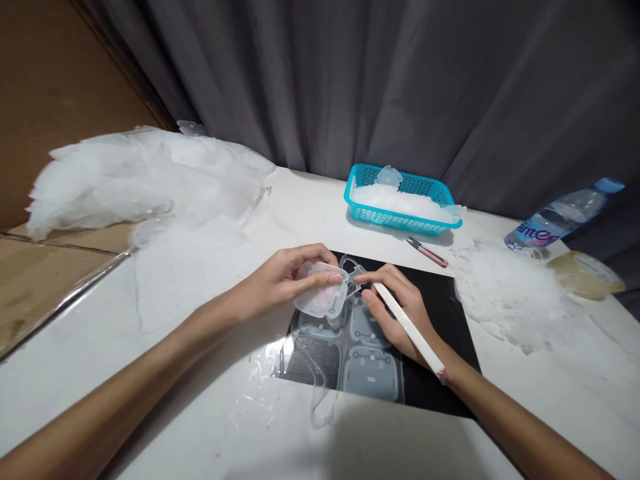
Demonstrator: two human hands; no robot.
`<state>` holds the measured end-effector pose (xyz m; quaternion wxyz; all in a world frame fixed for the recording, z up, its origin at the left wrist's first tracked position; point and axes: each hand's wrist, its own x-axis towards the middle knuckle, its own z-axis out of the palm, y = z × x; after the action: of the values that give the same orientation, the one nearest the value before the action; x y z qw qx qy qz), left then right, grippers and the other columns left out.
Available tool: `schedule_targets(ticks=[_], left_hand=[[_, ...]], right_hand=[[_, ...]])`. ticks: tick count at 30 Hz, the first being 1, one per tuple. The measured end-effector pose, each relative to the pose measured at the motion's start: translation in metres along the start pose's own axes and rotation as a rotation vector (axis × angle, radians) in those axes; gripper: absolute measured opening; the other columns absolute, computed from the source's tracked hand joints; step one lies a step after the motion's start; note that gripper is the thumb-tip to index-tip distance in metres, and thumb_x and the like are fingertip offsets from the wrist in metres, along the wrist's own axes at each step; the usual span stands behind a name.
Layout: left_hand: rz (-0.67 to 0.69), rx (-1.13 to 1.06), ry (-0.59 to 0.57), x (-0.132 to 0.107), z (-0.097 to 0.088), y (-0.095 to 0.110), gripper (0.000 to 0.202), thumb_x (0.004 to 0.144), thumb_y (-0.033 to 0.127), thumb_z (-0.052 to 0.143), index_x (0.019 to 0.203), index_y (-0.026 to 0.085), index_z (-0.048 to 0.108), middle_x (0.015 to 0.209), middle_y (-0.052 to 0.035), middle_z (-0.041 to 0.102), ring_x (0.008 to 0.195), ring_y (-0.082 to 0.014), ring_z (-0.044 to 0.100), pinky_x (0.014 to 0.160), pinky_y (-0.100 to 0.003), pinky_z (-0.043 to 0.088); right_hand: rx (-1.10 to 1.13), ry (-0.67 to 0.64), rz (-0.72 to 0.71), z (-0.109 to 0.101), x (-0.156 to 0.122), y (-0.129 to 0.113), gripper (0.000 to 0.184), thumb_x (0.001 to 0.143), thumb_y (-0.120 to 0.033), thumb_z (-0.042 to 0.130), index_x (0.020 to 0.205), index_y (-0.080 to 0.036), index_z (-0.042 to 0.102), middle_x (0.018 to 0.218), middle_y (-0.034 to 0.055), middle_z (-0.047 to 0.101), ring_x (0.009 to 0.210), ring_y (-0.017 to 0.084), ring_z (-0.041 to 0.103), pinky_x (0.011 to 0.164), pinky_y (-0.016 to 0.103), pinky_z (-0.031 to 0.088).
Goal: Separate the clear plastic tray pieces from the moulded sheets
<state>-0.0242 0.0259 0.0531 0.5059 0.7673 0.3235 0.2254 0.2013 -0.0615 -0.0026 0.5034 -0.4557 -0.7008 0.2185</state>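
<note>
Plastic piece [320,303], translucent, held over the far-left part of a black sheet [443,320] on a white worktop [235,427].

Left hand [287,277] pinches it between thumb and fingers; right hand [407,313] is curled around a white stick [407,330], index fingertip at clear framing [353,272] beside the piece. Grey-looking plastic panels [373,373] lie on the sheet below. Pink-handled snips [427,252] rest beyond its far edge, just before a blue basket [405,222] of white material near the worktop's far edge. Pale heaps fill the far-left corner [155,173] and right side [513,293], with a bottle [560,217] behind.
</note>
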Motion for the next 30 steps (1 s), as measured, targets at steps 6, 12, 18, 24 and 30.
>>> schedule_targets(ticks=[6,12,18,24,30], left_hand=[[0.011,0.017,-0.028,-0.0022,0.0045,0.0054,0.020,0.098,0.037,0.069,0.099,0.018,0.074,0.082,0.0016,0.070,0.067,-0.0093,0.060,0.057,-0.018,0.043],[0.058,0.025,-0.054,-0.0023,0.0043,0.0067,0.016,0.100,0.033,0.068,0.098,0.019,0.075,0.087,0.0014,0.072,0.070,-0.0086,0.060,0.059,-0.017,0.043],[0.046,0.047,-0.024,-0.0016,0.0043,0.0072,0.016,0.098,0.032,0.069,0.095,0.018,0.075,0.084,0.0009,0.072,0.067,-0.0083,0.058,0.057,-0.018,0.043],[0.023,-0.014,-0.049,-0.0004,0.0019,0.0037,0.021,0.084,0.029,0.084,0.100,0.017,0.077,0.080,0.0001,0.075,0.068,-0.0110,0.064,0.058,-0.019,0.047],[-0.031,-0.064,-0.101,0.0002,0.0014,-0.0008,0.025,0.081,0.037,0.086,0.094,0.016,0.079,0.086,-0.0037,0.077,0.076,-0.0164,0.069,0.066,-0.024,0.053]], right_hand=[[-0.039,-0.025,-0.171,0.0013,-0.0044,-0.0031,0.030,0.097,-0.012,0.061,0.124,-0.020,0.068,0.092,0.0040,0.060,0.082,0.017,0.059,0.073,0.031,0.052],[-0.048,-0.068,-0.263,0.0027,-0.0086,-0.0025,0.028,0.095,-0.015,0.068,0.123,-0.018,0.066,0.092,0.0044,0.059,0.079,0.016,0.058,0.069,0.030,0.052],[-0.092,-0.107,-0.300,0.0028,-0.0062,-0.0038,0.005,0.098,-0.016,0.069,0.102,-0.018,0.068,0.086,0.0036,0.061,0.076,0.015,0.060,0.069,0.028,0.052],[-0.140,-0.117,-0.286,0.0035,-0.0050,-0.0035,0.002,0.101,-0.020,0.066,0.099,-0.019,0.066,0.085,0.0038,0.063,0.076,0.016,0.061,0.070,0.028,0.053],[-0.194,-0.195,-0.301,0.0035,-0.0061,-0.0018,0.007,0.103,-0.026,0.063,0.104,-0.019,0.066,0.089,0.0050,0.063,0.080,0.017,0.063,0.072,0.030,0.055]])
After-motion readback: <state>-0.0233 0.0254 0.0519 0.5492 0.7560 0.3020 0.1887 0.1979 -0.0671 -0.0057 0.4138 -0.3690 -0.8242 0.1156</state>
